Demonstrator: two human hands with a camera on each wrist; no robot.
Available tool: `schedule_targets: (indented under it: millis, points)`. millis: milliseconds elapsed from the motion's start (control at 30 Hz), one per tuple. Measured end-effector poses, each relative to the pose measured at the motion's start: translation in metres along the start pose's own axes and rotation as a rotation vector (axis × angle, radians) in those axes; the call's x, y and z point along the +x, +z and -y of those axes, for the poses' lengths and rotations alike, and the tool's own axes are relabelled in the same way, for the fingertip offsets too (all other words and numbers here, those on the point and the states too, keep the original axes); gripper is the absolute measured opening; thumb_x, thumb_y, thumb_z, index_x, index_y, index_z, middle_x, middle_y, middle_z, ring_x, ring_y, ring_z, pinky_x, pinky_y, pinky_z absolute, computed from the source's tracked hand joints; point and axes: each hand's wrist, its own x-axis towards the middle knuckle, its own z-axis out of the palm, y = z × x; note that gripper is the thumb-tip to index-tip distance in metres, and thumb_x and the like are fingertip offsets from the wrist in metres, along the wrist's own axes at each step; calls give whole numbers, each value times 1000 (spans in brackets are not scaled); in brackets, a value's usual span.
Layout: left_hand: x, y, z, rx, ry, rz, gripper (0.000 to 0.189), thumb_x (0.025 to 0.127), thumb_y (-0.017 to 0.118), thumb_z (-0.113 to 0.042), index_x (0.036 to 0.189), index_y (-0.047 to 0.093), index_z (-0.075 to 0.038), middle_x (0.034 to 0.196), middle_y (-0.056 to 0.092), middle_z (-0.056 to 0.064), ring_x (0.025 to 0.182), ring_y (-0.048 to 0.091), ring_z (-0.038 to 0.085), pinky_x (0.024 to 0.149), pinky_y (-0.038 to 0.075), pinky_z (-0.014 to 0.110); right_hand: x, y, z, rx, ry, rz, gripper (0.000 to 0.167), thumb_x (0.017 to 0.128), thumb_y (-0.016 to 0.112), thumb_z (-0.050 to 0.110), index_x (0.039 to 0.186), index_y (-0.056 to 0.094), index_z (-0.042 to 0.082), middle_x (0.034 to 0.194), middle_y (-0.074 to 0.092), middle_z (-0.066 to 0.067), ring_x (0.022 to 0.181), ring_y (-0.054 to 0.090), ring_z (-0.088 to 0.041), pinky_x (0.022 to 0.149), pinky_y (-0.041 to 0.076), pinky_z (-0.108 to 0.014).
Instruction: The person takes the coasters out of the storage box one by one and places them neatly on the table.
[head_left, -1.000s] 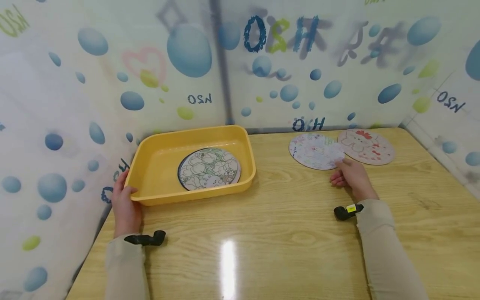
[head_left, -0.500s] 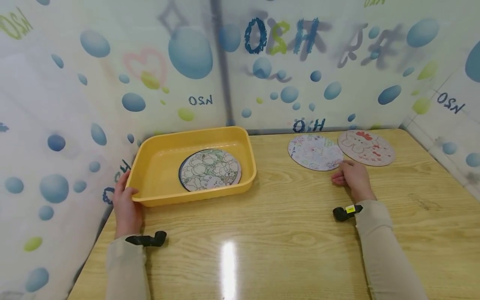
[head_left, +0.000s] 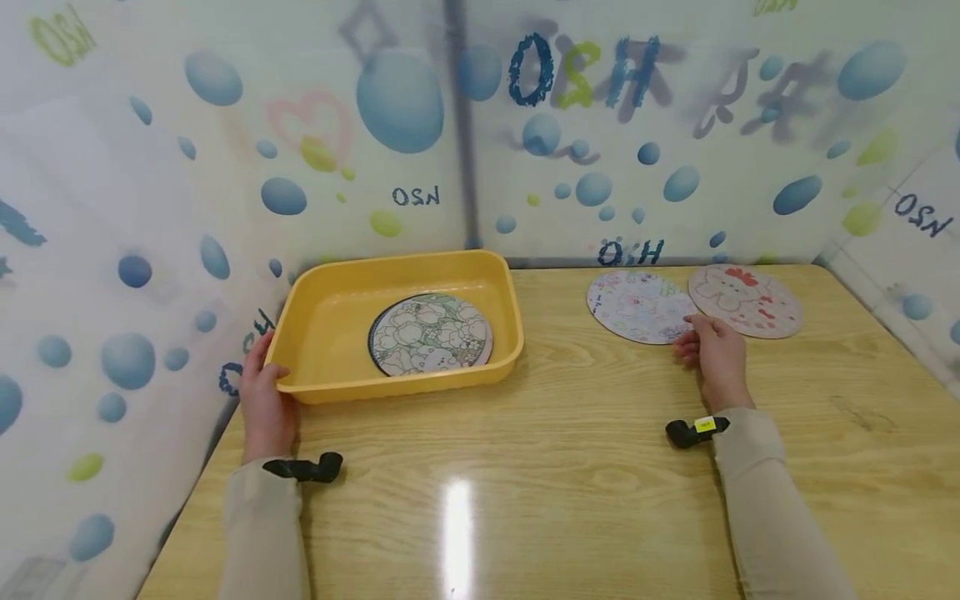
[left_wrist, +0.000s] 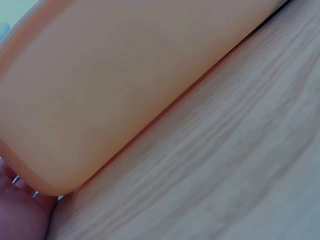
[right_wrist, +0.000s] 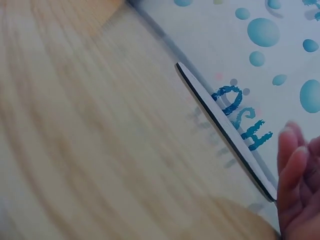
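Observation:
In the head view, my left hand (head_left: 268, 404) grips the front left corner of a yellow plastic tray (head_left: 322, 387), thumb over the rim. Most of its fingers are hidden behind the tray wall. Inside, toward the tray's right side, lies a round board (head_left: 431, 333) with a leafy line drawing and a dark edge. My right hand (head_left: 720, 358) is at the front right edge of a white round board (head_left: 637, 304) with small colored doodles, its thumb tip overlapping that edge. In the right wrist view its fingers (right_wrist: 290, 175) look loosely bent, beside the board's edge.
A pinkish round board (head_left: 750, 300) with a red-bowed animal drawing lies right of the doodled one, their edges meeting. All stand on a wood-grain table (head_left: 562, 467). A bubble-patterned white curtain (head_left: 480, 125) closes in the back and sides.
The head view has turned slightly left, shifting the scene right. My right hand makes small movements at the doodled board's edge. Tray and boards keep their places.

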Motion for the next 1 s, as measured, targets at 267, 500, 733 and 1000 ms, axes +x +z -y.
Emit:
schedule_targets:
  millis: [267,500,733,1000]
  points:
    - [1,0,1,-9,2,15,55,86,32,2,136,36,-22,143,21,-7,125,30,18,100,30,28,-5,6,-1,311,-42,131,32,89,52,27,108,55,1,72,58,-4,57,55,-13,49,46,-20]
    - [2,-1,2,11,21,1,55,86,32,1,136,37,-21,142,23,-6,124,31,18,101,30,28,-8,26,-1,245,-60,130,35,89,51,30,108,54,1,72,57,-3,57,54,-12,50,46,-19]
    - [4,1,5,4,22,-6,54,85,32,1,133,40,-22,141,25,-5,123,32,18,100,31,28,-12,55,-5,257,-53,167,32,90,50,26,106,55,-1,69,58,-4,54,55,-13,48,46,-19]
    - [5,0,5,33,38,-8,54,85,32,0,135,38,-20,141,25,-6,123,33,18,100,32,27,-25,108,-8,236,-50,222,37,92,48,25,111,52,-5,69,57,-5,54,54,-12,47,44,-18]
